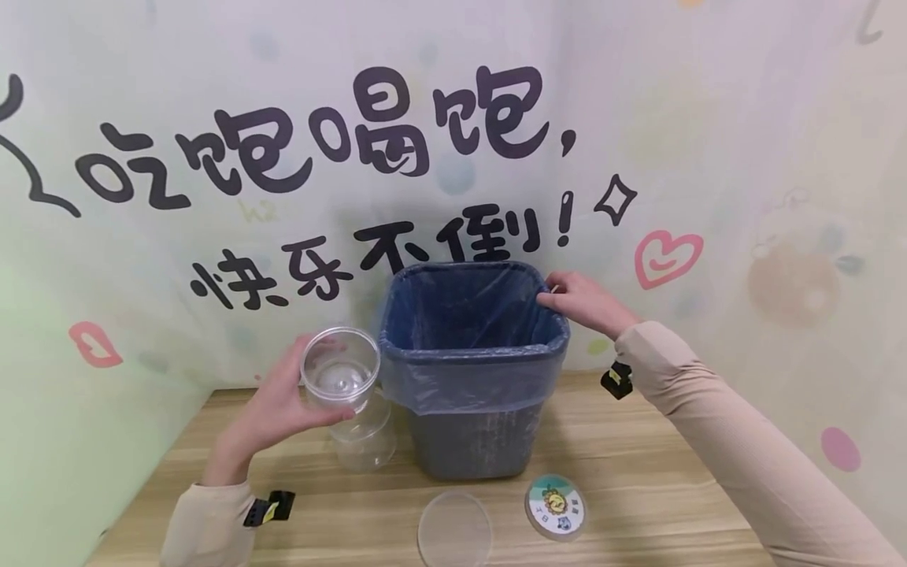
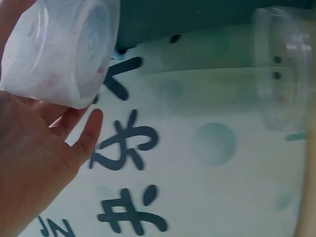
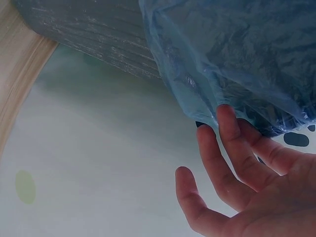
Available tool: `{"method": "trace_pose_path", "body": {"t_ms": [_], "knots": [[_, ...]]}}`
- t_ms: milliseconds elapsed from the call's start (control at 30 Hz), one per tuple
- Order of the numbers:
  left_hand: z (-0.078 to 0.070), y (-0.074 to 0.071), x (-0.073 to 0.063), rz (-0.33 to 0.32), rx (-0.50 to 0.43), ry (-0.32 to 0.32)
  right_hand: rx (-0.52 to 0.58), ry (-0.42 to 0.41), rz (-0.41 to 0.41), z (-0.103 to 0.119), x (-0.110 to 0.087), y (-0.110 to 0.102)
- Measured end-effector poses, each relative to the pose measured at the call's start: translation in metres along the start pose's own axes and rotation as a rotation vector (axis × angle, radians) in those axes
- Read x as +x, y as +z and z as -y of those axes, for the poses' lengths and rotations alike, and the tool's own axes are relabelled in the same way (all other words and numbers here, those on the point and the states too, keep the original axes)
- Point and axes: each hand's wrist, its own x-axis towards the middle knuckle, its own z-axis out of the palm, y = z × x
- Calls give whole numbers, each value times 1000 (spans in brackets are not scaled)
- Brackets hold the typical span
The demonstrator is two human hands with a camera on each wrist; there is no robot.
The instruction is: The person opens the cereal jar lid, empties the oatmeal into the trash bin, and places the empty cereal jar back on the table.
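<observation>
In the head view my left hand (image 1: 279,409) holds a clear plastic tub (image 1: 342,368) above the table, its mouth tilted toward me. The left wrist view shows the fingers curved around the wall of this tub (image 2: 54,54). More clear tubs (image 1: 364,453) stand behind and below it, partly hidden. At the centre is a grey trash bin (image 1: 471,445), lined with a blue translucent bag (image 1: 475,386) folded over the rim. My right hand (image 1: 584,301) grips the bin's right rim, thumb on top. In the right wrist view its fingers touch the bag (image 3: 237,59) from outside.
A round clear lid (image 1: 455,529) lies in front of the bin on the wooden table (image 1: 659,488). Right of it is a round lid with a flower picture (image 1: 556,508). A printed wall (image 1: 744,157) rises close behind the bin.
</observation>
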Motion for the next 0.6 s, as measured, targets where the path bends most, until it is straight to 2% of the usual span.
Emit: {"method": "trace_pose_path", "body": {"t_ms": [200, 333, 433, 600], "knots": [[13, 12, -17, -37, -32, 3, 8, -8, 1, -1, 2, 0], [18, 18, -26, -43, -3, -15, 0, 0, 1, -1, 2, 0], [22, 22, -32, -17, 2, -6, -6, 6, 5, -1, 2, 1], [28, 31, -42, 74, -68, 46, 6, 4, 7, -2, 2, 1]]}}
